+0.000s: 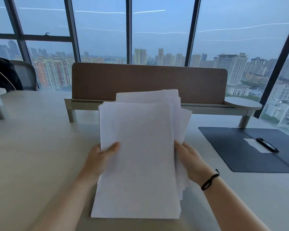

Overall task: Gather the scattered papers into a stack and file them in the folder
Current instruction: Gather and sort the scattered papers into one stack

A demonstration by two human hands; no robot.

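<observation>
We hold a sheaf of white paper sheets (138, 152) upright between both hands, its lower edge resting on the pale, smooth bench (40, 155) so the sheets can be squared against the surface. Our left hand (100, 157) grips the left edge, thumb pressed flat across the front sheet; our right hand (188, 157), a black cord bracelet (209, 180) at its wrist, clasps the right edge, its fingers hidden behind the paper. The hands sit apart, one on each long side, which we judge steadies the bundle while it is knocked even. It is not yet even: several sheets fan out at the top and right, corners splayed past the front page.

To our right, well apart from the sheaf, the dark blue folder (237, 147) lies open and flat on the bench, its inner face up and ready to receive the stack. A black pen (267, 145) lies across a small white label at its spine and, we judge, may need shifting before filing. Behind stands a brown felt desk divider (148, 80) before tall windows.
</observation>
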